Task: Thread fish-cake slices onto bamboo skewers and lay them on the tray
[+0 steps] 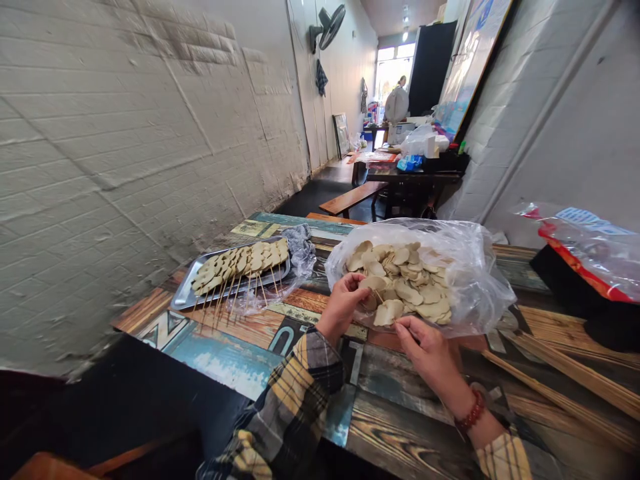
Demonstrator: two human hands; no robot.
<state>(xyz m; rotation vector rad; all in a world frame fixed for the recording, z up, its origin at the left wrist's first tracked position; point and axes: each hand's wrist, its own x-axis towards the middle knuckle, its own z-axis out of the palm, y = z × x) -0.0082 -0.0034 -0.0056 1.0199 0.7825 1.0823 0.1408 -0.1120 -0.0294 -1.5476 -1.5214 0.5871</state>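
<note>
My left hand (344,303) pinches a thin pale beige slice (373,284) at the near left edge of the heap. My right hand (430,350) is closed on a thin wooden skewer (379,295); most of it is hidden by the fingers, and its rear end shows faintly below the wrist. Another slice (389,312) lies along the skewer, just ahead of my right fingertips. Behind both hands, a heap of similar slices (425,290) fills an opened clear plastic bag (477,267). I cannot make out what food the slices are.
On the left, a metal tray (184,293) carries skewered slices (240,263), sticks pointing toward me. Bare skewers (575,373) lie at right, near a red-edged plastic package (595,253). Further back stand a bench (355,198) and a cluttered table (400,175). A person (401,81) is far behind.
</note>
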